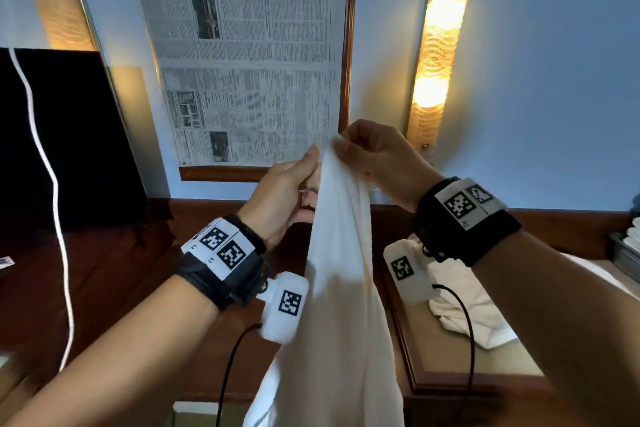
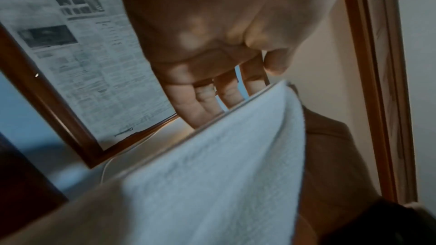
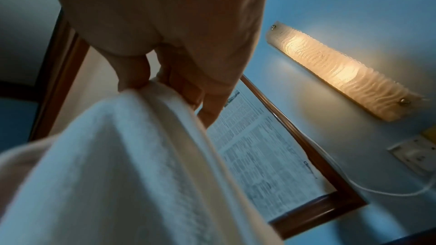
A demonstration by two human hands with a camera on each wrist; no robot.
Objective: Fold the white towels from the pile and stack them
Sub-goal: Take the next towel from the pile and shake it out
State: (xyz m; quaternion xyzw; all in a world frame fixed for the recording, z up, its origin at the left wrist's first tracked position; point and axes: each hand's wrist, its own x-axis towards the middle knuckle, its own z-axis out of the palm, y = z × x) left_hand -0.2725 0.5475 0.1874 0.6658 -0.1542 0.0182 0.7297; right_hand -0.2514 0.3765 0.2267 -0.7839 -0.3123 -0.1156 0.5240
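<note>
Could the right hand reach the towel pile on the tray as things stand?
Probably not at once. The right hand pinches the top of the held towel, which the left hand also holds. The pile lies just below the right wrist with nothing between, so it could once it lets go.

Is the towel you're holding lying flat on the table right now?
No: both hands hold the white towel up by its top edge, and it hangs down.
</note>
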